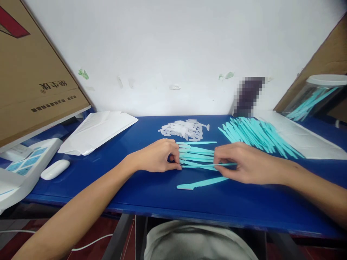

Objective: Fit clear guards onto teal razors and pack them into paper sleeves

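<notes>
Between thumb and fingers my right hand point(233, 160) pinches the handle of a turquoise eyebrow razor point(199, 165), held level above the table. My left hand point(164, 157) is closed at the blade end of that razor; whether a small cover is also in its fingertips is hidden. Behind and under the held one, several more turquoise razors point(197, 151) lie side by side, pointing left. A single razor point(202, 183) rests nearer the front edge, its blade to the left. Beyond my hands is a heap of small translucent white blade covers point(183, 129).
A large pile of turquoise razors point(255, 133) lies at the back right, by a lidded clear jar point(311, 99) with more inside. White plastic bags point(97, 131), a white mouse-shaped object point(55, 169), a white device point(29, 166) and a cardboard box point(38, 79) are at left.
</notes>
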`<state>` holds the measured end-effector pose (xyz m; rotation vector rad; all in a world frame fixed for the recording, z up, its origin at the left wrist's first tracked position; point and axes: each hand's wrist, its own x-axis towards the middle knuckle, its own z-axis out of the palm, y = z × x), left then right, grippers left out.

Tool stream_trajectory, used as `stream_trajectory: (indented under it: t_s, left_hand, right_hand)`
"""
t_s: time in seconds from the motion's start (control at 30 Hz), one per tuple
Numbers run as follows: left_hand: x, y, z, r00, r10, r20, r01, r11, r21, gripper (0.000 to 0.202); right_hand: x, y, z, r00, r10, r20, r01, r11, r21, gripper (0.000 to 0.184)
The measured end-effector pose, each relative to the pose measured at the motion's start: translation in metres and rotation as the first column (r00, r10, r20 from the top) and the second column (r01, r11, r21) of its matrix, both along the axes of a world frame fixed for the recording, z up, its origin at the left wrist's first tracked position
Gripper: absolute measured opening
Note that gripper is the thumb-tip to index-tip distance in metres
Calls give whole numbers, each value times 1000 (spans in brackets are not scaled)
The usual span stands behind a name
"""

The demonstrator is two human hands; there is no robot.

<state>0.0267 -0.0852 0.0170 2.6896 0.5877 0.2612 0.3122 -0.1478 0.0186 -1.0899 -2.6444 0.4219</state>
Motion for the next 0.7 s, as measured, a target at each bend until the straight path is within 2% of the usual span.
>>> stream_trajectory:
  t_s: [0.17,0.27,0.37,0.43,0.5,0.57,0.63,0.7]
  left_hand:
    - [11,-6,-12,997,-51,56,49,998,42,18]
    - [13,-7,-17,993,-62,101,51,992,113,23]
    - [6,2,-16,987,23,160,-59,973,222,31]
    - [-3,13,-15,981,116,154,-162,928,334,35]
    - [-15,28,-17,972,215,99,-236,860,452,39]
    - [-27,43,-20,954,300,25,-268,810,521,42]
    - [-37,55,-24,935,352,-51,-272,799,536,43]
    - [-42,60,-25,922,374,-101,-272,811,518,40]
  right_hand:
    - [-7,-2,-9,998,54,-12,-54,999,10,21]
    - [-6,2,-16,999,48,24,-51,992,118,26]
    - [-3,5,-18,999,-15,38,3,958,287,25]
    - [-2,5,-16,1000,-6,26,-2,947,323,27]
    - [-2,1,-12,998,50,43,-58,971,232,25]
    - [-3,-3,-6,992,97,78,-102,993,65,20]
    - [-5,-7,0,988,111,105,-102,991,-84,15]
    - [-5,-9,3,988,96,117,-75,981,-178,14]
